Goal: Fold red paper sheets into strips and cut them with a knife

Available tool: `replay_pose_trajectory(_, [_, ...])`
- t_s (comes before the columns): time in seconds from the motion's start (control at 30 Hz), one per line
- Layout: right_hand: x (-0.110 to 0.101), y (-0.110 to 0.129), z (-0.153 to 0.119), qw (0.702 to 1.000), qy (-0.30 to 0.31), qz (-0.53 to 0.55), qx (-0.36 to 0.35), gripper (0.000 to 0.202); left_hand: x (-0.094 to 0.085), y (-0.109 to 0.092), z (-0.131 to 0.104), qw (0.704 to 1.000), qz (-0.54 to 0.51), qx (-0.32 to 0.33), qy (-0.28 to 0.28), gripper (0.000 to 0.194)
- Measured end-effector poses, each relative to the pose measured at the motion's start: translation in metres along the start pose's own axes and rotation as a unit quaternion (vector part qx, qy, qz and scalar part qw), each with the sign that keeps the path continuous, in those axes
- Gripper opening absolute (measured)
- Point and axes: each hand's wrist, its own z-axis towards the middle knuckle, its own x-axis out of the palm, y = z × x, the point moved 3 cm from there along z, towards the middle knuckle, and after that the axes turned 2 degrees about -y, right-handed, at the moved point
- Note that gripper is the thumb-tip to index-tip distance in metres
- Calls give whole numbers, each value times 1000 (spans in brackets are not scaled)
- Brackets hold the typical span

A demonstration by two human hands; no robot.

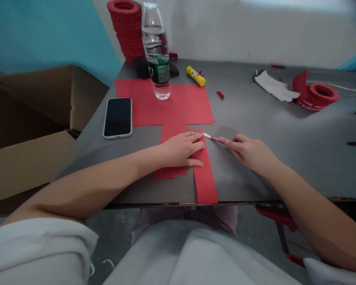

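Note:
My left hand (184, 149) lies flat with its fingers spread, pressing on a long red paper strip (206, 178) that runs to the table's front edge. In my right hand (247, 152) is a slim knife (215, 138) with a pinkish-purple handle and a pale blade. The blade's tip touches or nearly touches the strip's right edge near its far end; I cannot tell which. Partly under my left hand and wrist are more narrow red paper pieces (173, 132). Beyond them lies a wide red paper sheet (184, 107).
A water bottle (158, 59) stands on the wide sheet, with a phone (118, 118) to its left. Farther back are a yellow glue stick (195, 76) and stacked red paper rings (126, 31). A white glove (275, 86) and another red roll (319, 97) lie right. A cardboard box (32, 166) stands left.

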Motion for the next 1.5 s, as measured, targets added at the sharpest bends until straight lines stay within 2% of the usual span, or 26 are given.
replay_pose_trajectory(0.17, [1,-1,4,1000,-1,1,2,41,-1,1,1,1000,-10,11,0,55])
replay_pose_trajectory(0.5, [-1,-6,-10,1000,-1,-12,-16,42,-1,2,2,999,-41,7,-9,55])
replay_pose_trajectory(0.87, [9,-14,7,999,-43,-15,-4,41,4,4,1,999,-42,-8,-13,60])
replay_pose_trajectory(0.97, [9,-19,5,998,-63,12,0,41,5,3,0,999,-33,-4,-12,60])
replay_pose_trajectory(1.07, [10,-26,0,996,-45,79,3,42,5,1,-2,1000,-5,-9,-20,60])
replay_pose_trajectory(1.17, [11,-35,-2,993,-4,113,38,41,5,-1,-5,997,39,-47,-38,62])
replay_pose_trajectory(1.33, [10,-59,-1,979,15,89,183,39,0,-3,-6,983,105,-145,-37,62])
replay_pose_trajectory(1.4, [15,-67,2,967,51,76,237,38,-7,4,-6,977,116,-175,-33,59])
replay_pose_trajectory(1.5, [22,-73,7,954,91,89,270,37,-23,28,-8,976,112,-186,-27,45])
